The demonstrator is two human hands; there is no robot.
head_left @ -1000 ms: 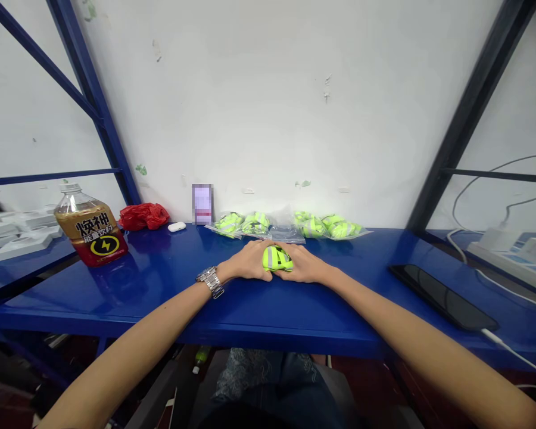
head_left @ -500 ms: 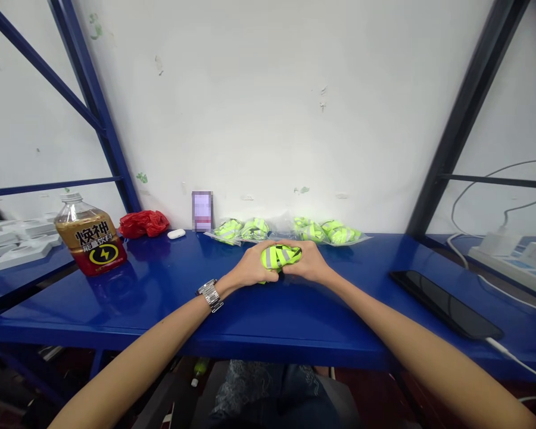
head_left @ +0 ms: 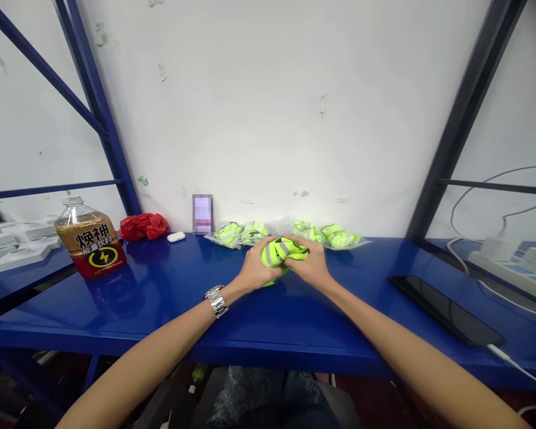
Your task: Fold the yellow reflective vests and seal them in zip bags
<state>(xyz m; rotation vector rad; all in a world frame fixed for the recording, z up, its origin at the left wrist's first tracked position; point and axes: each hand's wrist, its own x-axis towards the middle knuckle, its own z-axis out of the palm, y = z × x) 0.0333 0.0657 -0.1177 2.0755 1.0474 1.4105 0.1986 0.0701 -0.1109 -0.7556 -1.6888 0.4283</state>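
Between my two hands, just above the blue table (head_left: 295, 322), is a bundled yellow-green strap (head_left: 277, 252) with grey reflective stripes. My left hand (head_left: 258, 267) wraps round its left side, with a metal watch on the wrist. From the right, my right hand (head_left: 311, 262) grips the same bundle, its thumb pressed on the front. Behind my hands, clear bags of similar yellow-green straps lie along the wall, one group at the left (head_left: 242, 232) and one at the right (head_left: 328, 233).
A drink bottle (head_left: 89, 241), a red plastic bag (head_left: 143, 226), a small white case (head_left: 175, 236) and an upright phone (head_left: 202, 214) stand or lie at the left and back. To the right are a black phone (head_left: 446, 310) on a cable and a power strip (head_left: 513, 271).
The bundle has changed shape in my hands, and more of it shows on the right. My right thumb now presses over its front. The view has shifted slightly.
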